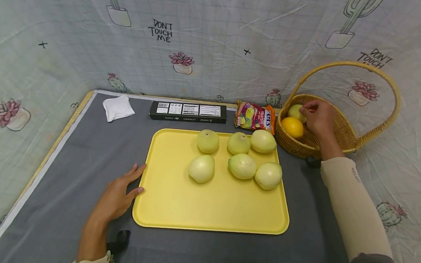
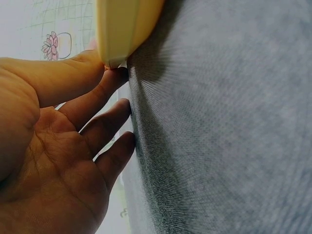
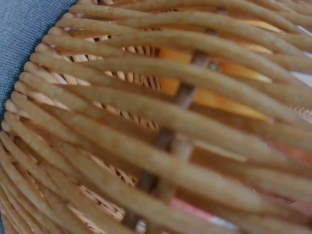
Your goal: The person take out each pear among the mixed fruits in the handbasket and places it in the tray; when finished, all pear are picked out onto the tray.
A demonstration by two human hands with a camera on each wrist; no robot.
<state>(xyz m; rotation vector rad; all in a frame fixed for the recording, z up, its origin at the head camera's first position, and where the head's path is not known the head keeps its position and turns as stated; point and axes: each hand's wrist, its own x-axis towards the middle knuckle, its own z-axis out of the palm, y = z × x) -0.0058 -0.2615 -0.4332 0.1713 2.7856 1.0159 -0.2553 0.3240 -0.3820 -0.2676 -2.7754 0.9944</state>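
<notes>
My right hand (image 1: 320, 117) reaches into the wicker basket (image 1: 346, 134), its fingertips curled at a pale green round fruit (image 1: 296, 113). A yellow lemon-like fruit (image 1: 292, 127) lies beside it in the basket. In the right wrist view the basket's woven side (image 3: 161, 107) hides the hand. My left hand (image 1: 115, 198) is at the left edge of the yellow tray (image 1: 171, 205), fingers extended. In the left wrist view its thumb (image 2: 73, 78) and forefinger touch the tray's corner, other fingertips on the grey cloth. Several pale green fruits (image 1: 242, 166) lie on the tray.
Behind the tray lie a black box (image 1: 188, 112) and a colourful fruit-print packet (image 1: 254, 117), the packet close to the basket. A folded white cloth (image 1: 118, 108) is at the back left. The basket's tall handle (image 1: 350, 63) arches up beside the patterned curtain (image 1: 227, 47).
</notes>
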